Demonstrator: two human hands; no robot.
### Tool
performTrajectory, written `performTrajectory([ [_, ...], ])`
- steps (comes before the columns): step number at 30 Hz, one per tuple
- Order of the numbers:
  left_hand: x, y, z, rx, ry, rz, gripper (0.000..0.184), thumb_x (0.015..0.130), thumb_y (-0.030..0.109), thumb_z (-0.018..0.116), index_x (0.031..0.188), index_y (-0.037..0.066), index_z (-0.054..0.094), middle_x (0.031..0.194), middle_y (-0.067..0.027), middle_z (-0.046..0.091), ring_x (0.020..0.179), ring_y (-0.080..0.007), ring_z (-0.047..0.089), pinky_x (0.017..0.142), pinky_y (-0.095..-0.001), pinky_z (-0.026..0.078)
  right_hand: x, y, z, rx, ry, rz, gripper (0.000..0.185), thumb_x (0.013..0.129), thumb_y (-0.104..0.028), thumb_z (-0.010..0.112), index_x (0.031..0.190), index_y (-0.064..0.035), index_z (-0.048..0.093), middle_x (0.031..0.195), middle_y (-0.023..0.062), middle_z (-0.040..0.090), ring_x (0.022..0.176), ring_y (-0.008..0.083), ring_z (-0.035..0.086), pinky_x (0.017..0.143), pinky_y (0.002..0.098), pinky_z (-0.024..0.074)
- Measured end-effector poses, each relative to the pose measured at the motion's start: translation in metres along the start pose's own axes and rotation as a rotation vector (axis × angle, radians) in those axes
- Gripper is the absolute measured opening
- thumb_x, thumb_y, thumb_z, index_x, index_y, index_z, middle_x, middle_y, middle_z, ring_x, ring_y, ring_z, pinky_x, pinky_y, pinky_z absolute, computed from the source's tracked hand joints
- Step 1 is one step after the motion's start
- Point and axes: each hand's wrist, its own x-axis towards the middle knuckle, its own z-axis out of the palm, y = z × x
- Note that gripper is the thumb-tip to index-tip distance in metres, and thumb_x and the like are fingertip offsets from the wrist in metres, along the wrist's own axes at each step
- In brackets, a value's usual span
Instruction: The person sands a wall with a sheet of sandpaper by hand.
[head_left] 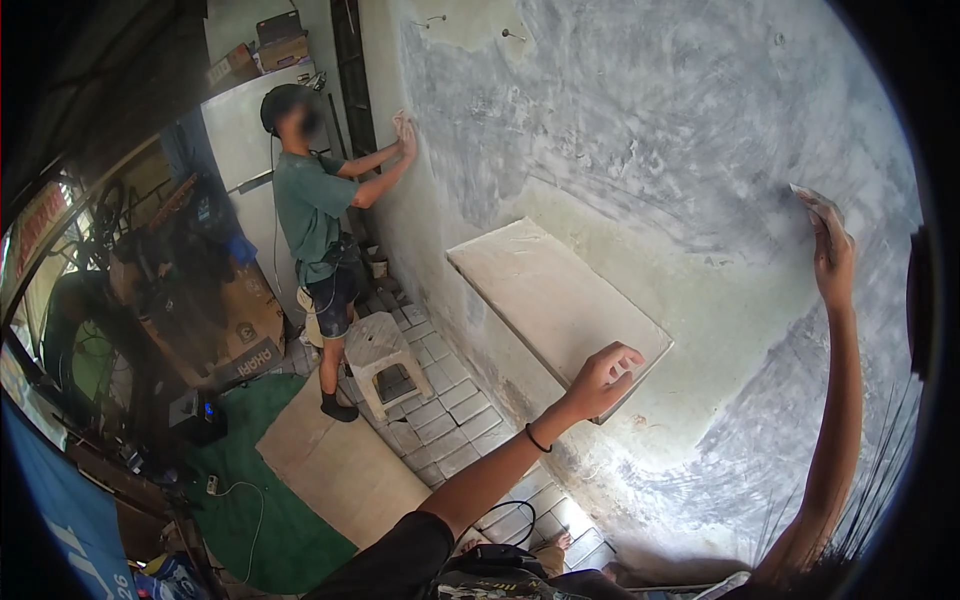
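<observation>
High on the right, my right hand (832, 248) is pressed to the grey, patchy plastered wall (640, 110). Under its fingers is a thin, pale, flat piece (803, 192) that looks like a folded sheet of sandpaper; most of it is hidden by the hand. My left hand (603, 378) is over the near end of a pale, dusty slab-like shelf (560, 285) on the wall. Its fingers are loosely curled and apart, with nothing in them. Whether it touches the shelf I cannot tell.
A co-worker in a green shirt (308, 205) stands by the wall, both hands against it. Near them are a plastic stool (385, 350), a cardboard sheet (335, 460) and a green mat (270, 520). Two hooks (512, 35) stick out of the wall. A white cabinet (245, 140) stands behind.
</observation>
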Motion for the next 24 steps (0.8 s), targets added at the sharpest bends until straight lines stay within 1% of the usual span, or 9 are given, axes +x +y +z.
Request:
performTrajectory([
  [4, -0.001, 0.0, 0.0, -0.001, 0.004, 0.003, 0.027, 0.086, 0.002, 0.056, 0.111, 0.007, 0.065, 0.108, -0.0045, 0.066, 0.094, -0.0158, 0.062, 0.075, -0.0296, 0.051, -0.007, -0.007, 0.0, -0.045, -0.021, 0.007, 0.024, 0.097, 0.01, 0.051, 0.116, -0.0005, 0.061, 0.126, 0.0091, 0.069, 0.116, 0.0277, 0.066, 0.096, 0.0352, 0.0523],
  [6, 0.0, 0.0, 0.0, 0.004, -0.005, 0.006, 0.026, 0.086, 0.002, 0.056, 0.111, 0.007, 0.065, 0.108, -0.0044, 0.066, 0.094, -0.0155, 0.062, 0.075, -0.0291, 0.051, -0.011, -0.01, 0.001, -0.001, -0.022, -0.006, 0.027, 0.096, 0.01, 0.052, 0.117, -0.0016, 0.063, 0.125, 0.0095, 0.069, 0.116, 0.0276, 0.066, 0.094, 0.034, 0.0519],
  [10, 0.001, -0.001, 0.0, 0.0, -0.006, 0.022, 0.026, 0.087, 0.001, 0.057, 0.11, 0.005, 0.065, 0.109, -0.0042, 0.067, 0.094, -0.0144, 0.062, 0.075, -0.0284, 0.05, -0.015, -0.017, 0.004, -0.019, -0.016, 0.039, 0.028, 0.095, 0.009, 0.053, 0.118, -0.0029, 0.065, 0.124, 0.0106, 0.07, 0.115, 0.0291, 0.065, 0.095, 0.0342, 0.051],
  [12, 0.001, -0.001, 0.0, 0.01, 0.007, 0.038, 0.025, 0.087, 0.001, 0.057, 0.11, 0.005, 0.065, 0.11, -0.0046, 0.067, 0.095, -0.0139, 0.062, 0.075, -0.0284, 0.05, -0.015, -0.022, 0.004, -0.066, 0.002, -0.024, 0.029, 0.096, 0.007, 0.055, 0.119, -0.0045, 0.066, 0.123, 0.0119, 0.07, 0.115, 0.0312, 0.065, 0.095, 0.0347, 0.0499],
  [18, 0.0, -0.003, 0.0, -0.017, -0.019, -0.035, 0.023, 0.089, 0.003, 0.059, 0.111, 0.005, 0.066, 0.11, -0.0029, 0.066, 0.096, -0.0121, 0.061, 0.081, -0.0279, 0.048, -0.029, -0.021, 0.009, -0.016, 0.03, -0.025, 0.029, 0.096, 0.004, 0.056, 0.121, -0.0074, 0.066, 0.12, 0.0117, 0.07, 0.114, 0.0322, 0.065, 0.095, 0.0362, 0.05],
  [20, 0.002, -0.004, 0.001, -0.003, 0.005, 0.026, 0.022, 0.087, 0.002, 0.059, 0.109, 0.004, 0.065, 0.109, -0.0062, 0.067, 0.091, -0.0162, 0.062, 0.075, -0.03, 0.05, -0.031, -0.021, 0.011, -0.015, 0.04, -0.046, 0.029, 0.096, 0.004, 0.056, 0.12, -0.0085, 0.066, 0.119, 0.0106, 0.071, 0.11, 0.0315, 0.067, 0.092, 0.0365, 0.0517],
  [22, 0.002, -0.004, 0.002, 0.0, 0.006, 0.006, 0.022, 0.087, 0.002, 0.059, 0.108, 0.004, 0.065, 0.108, -0.0056, 0.067, 0.092, -0.0156, 0.062, 0.075, -0.0294, 0.049, -0.039, -0.02, 0.013, 0.001, 0.018, 0.045, 0.03, 0.094, 0.005, 0.057, 0.119, -0.0093, 0.066, 0.118, 0.0094, 0.071, 0.106, 0.0309, 0.068, 0.088, 0.0367, 0.0535],
  [23, 0.002, -0.003, 0.003, -0.025, -0.021, 0.002, 0.022, 0.087, 0.002, 0.059, 0.108, 0.004, 0.065, 0.108, -0.0056, 0.067, 0.092, -0.0156, 0.062, 0.075, -0.0294, 0.049, -0.043, -0.02, 0.012, -0.027, 0.004, 0.064, 0.03, 0.094, 0.005, 0.057, 0.119, -0.0093, 0.066, 0.118, 0.0094, 0.071, 0.106, 0.0309, 0.068, 0.088, 0.0367, 0.0535],
  [24, 0.002, -0.002, 0.002, -0.014, -0.022, -0.006, 0.023, 0.087, 0.001, 0.058, 0.108, 0.004, 0.065, 0.108, -0.0051, 0.067, 0.092, -0.0152, 0.062, 0.076, -0.0291, 0.048, -0.044, -0.021, 0.013, -0.024, 0.023, 0.002, 0.032, 0.093, 0.006, 0.058, 0.12, -0.0099, 0.066, 0.118, 0.0091, 0.071, 0.105, 0.0306, 0.069, 0.087, 0.037, 0.0539],
])
